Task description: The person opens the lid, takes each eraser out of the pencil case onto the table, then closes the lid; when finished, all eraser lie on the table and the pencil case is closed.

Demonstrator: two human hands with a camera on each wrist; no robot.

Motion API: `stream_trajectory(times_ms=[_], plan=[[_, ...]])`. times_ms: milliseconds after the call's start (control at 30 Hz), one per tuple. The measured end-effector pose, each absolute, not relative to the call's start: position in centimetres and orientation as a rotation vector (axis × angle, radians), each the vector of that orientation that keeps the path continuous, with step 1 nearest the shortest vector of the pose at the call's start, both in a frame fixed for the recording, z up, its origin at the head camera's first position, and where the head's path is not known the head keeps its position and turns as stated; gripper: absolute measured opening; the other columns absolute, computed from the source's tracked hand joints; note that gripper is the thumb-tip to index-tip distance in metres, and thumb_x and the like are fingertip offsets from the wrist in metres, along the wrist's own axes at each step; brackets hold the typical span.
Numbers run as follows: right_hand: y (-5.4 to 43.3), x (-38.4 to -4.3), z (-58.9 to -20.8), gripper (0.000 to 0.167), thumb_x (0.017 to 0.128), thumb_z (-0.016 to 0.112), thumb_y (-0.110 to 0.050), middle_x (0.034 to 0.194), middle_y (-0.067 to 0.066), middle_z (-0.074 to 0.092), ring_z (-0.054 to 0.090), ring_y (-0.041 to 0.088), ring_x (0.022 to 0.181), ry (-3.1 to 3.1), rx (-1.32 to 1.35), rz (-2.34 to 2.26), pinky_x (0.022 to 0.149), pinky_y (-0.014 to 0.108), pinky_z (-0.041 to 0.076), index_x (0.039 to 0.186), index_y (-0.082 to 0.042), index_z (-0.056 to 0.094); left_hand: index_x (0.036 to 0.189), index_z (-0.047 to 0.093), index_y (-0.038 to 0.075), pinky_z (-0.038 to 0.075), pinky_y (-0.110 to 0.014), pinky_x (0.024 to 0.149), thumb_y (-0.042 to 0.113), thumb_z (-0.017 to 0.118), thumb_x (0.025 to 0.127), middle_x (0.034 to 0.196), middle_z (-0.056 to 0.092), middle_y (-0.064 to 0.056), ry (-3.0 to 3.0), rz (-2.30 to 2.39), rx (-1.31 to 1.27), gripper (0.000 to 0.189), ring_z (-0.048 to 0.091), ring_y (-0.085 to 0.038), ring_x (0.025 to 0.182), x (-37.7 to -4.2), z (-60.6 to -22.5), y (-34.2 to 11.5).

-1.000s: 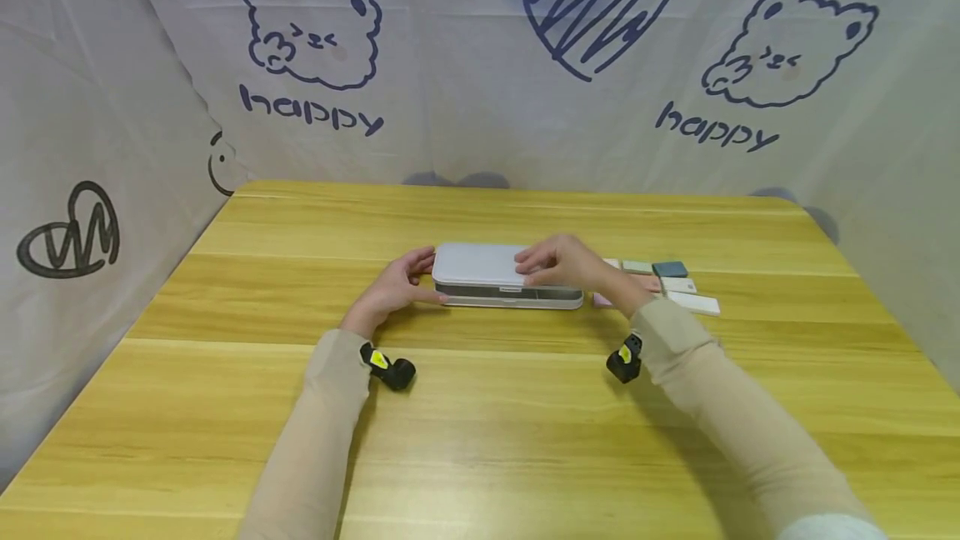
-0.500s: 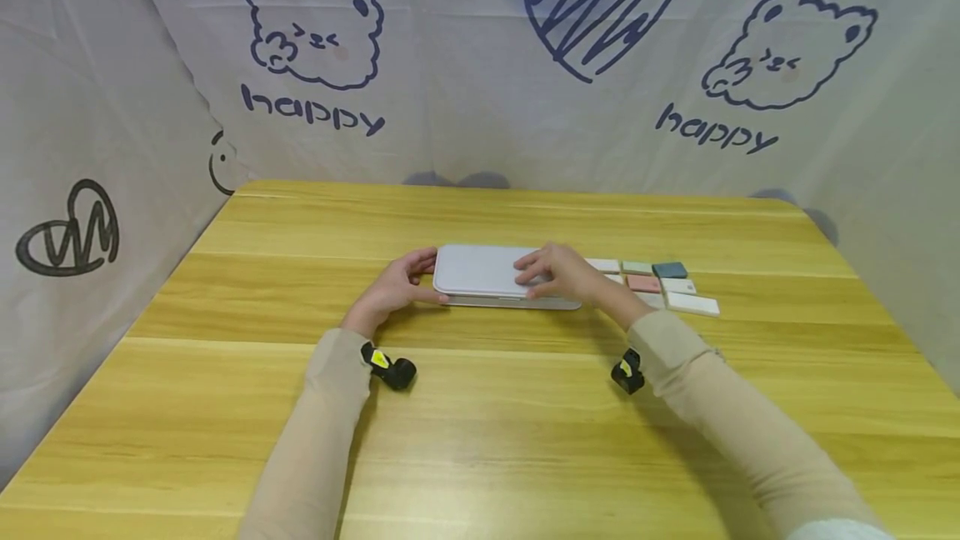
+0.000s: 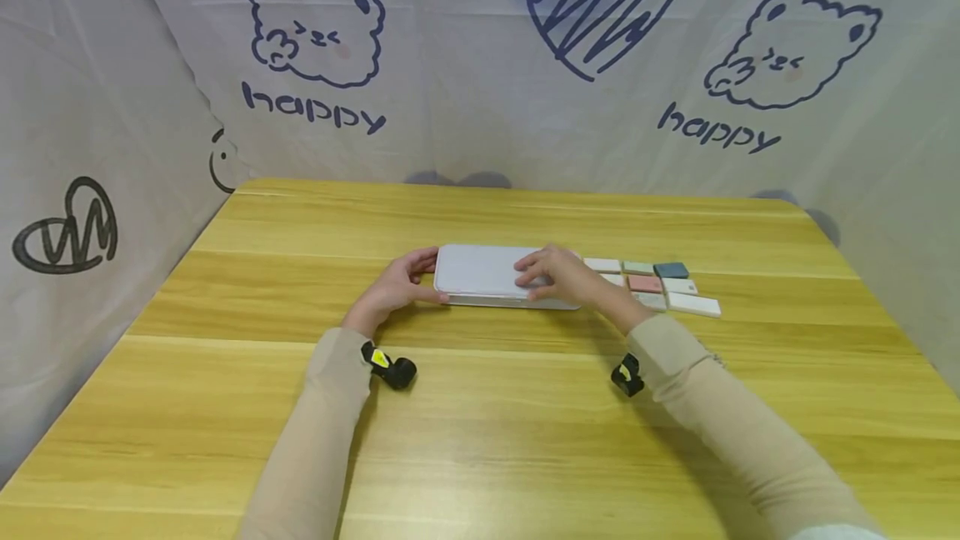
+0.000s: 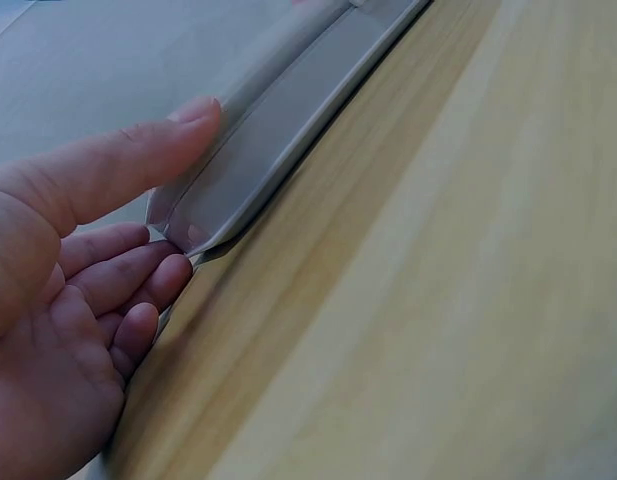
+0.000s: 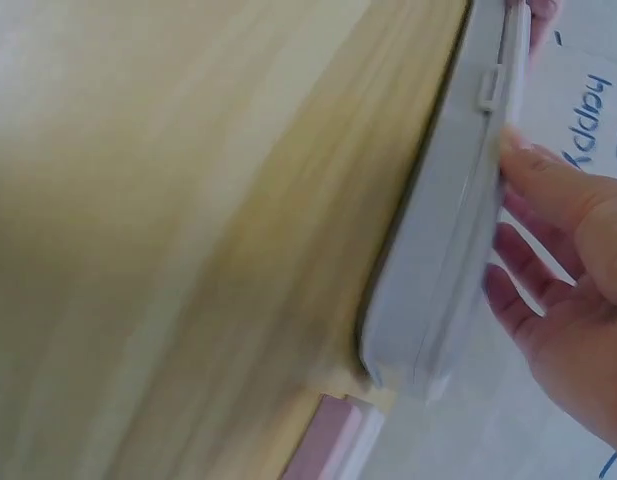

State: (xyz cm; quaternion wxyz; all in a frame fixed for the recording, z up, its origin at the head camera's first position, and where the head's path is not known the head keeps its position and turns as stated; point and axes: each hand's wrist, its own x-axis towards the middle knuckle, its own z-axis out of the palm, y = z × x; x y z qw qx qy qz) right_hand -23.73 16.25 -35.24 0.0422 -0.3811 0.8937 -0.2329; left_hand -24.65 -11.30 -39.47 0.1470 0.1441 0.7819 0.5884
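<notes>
A long white pencil case [image 3: 478,267] with rounded corners lies on the wooden table, its lid down over the base. My left hand [image 3: 390,288] holds the left end, thumb along the front side and the other fingers curled at the end, as the left wrist view shows. On the right part of the lid rests my right hand [image 3: 566,275], fingers spread over the top and thumb at the front edge. A small latch [image 5: 489,90] shows on the front side in the right wrist view. The case's inside is hidden.
Right of the case lie several small flat blocks, among them a pink block [image 3: 643,283], a blue-grey block [image 3: 671,270] and a longer white block [image 3: 693,304]. Some are partly behind my right hand. A white cloth [image 3: 465,107] with drawings hangs behind the table [image 3: 480,423].
The lid has come down from partly open to flat on the base, my right hand lowering with it. My left hand has kept its place at the left end.
</notes>
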Motion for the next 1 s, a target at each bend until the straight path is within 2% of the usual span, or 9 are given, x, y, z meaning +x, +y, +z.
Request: stream_trajectory(times_ms=[500,700,833,900,1000], plan=[[16.8,-23.5,-36.1,0.032,0.072,0.072,-0.006,0.114,0.018,0.057,0.049,0.033,0.107,2.741,-1.239,-0.799,0.094,0.044,0.033,0.101,0.003,0.065,0.135,0.033,-0.002,0.027,-0.039,0.097,0.000,0.074,0.068,0.134,0.041,-0.016,2.240,1.698,0.420,0.079,0.038,-0.027,0.119,-24.5,-39.6,-11.4],[17.8,-22.7,-35.7,0.033,0.077,0.066,0.000,0.116,0.022,0.055,0.053,0.033,0.104,2.645,-0.962,-1.242,0.083,0.039,0.045,0.108,0.010,0.059,0.135,0.033,-0.003,0.028,-0.038,0.098,-0.001,0.074,0.068,0.134,0.040,-0.016,2.212,1.763,0.389,0.078,0.039,-0.028,0.118,-24.3,-39.5,-11.5],[18.9,-22.3,-35.1,0.029,0.081,0.063,-0.003,0.109,0.022,0.058,0.055,0.031,0.098,2.679,-0.796,-1.409,0.079,0.039,0.047,0.107,0.009,0.059,0.133,0.035,-0.004,0.032,-0.036,0.097,-0.003,0.069,0.073,0.133,0.041,-0.018,2.169,1.864,0.324,0.069,0.042,-0.029,0.115,-24.2,-39.7,-11.8],[19.5,-22.0,-34.7,0.027,0.082,0.063,-0.006,0.106,0.020,0.060,0.056,0.029,0.096,2.723,-0.734,-1.432,0.078,0.036,0.047,0.106,0.008,0.060,0.131,0.038,-0.005,0.036,-0.033,0.093,-0.003,0.066,0.076,0.131,0.042,-0.019,2.147,1.942,0.269,0.061,0.045,-0.028,0.111,-24.0,-39.6,-11.9],[20.0,-20.9,-33.5,0.025,0.084,0.060,-0.006,0.104,0.022,0.060,0.057,0.028,0.091,2.761,-0.665,-1.460,0.073,0.026,0.048,0.104,0.009,0.061,0.126,0.044,-0.005,0.043,-0.026,0.083,-0.001,0.062,0.080,0.127,0.046,-0.020,2.156,2.054,0.194,0.050,0.052,-0.021,0.101,-23.9,-39.4,-11.9]])
